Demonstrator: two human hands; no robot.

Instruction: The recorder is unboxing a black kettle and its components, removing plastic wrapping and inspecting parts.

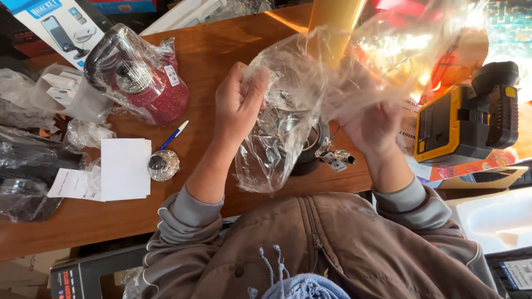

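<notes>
Both of my hands grip a large clear plastic bag [310, 83] above the wooden table [221, 44]. My left hand [238, 102] pinches the bag's left edge with closed fingers. My right hand [372, 130] holds the bag from behind, partly veiled by the plastic. Under the bag, between my hands, stands a dark metal kettle [310, 149] with a shiny fitting and a small tag [334, 160] at its side. Most of the kettle is hidden by the crumpled plastic.
A red kettle wrapped in plastic [147, 77] lies at the back left. A glass lid knob [163, 164], a blue pen [173, 135] and white papers [124, 168] lie left of my arm. A yellow and black lamp [468, 119] stands on the right. Bags and boxes crowd the left edge.
</notes>
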